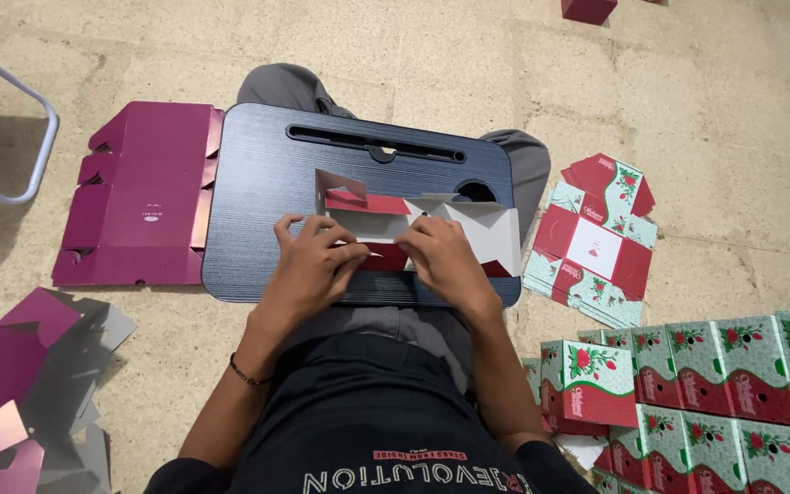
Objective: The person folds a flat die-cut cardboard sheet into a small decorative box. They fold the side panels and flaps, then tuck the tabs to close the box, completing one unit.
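A half-folded cardboard box blank point(418, 220), red outside and pale grey inside, lies at the centre of the frame on a dark lap desk point(258, 183) across the person's knees. Its flaps stand partly raised toward the upper edge, one red-lined corner up at the left.

The left hand point(308, 265) lies flat on the near left part of the blank, fingers point(290, 229) spread a little apart and pressing down on the card; the thumb points toward the other hand. The right hand point(445, 261) presses on the blank just beside it, fingers together and bent over a fold, knuckles up. Neither hand is closed around the card; both bear on it from above, almost touching each other.

Left of the desk a flat magenta blank point(139, 197) lies on the floor, with more magenta and grey blanks point(20, 393) in the lower left corner. Right of the desk lies a stack of flat red and green flowered blanks point(596, 242). Finished flowered boxes point(715, 375) stand in rows at lower right.
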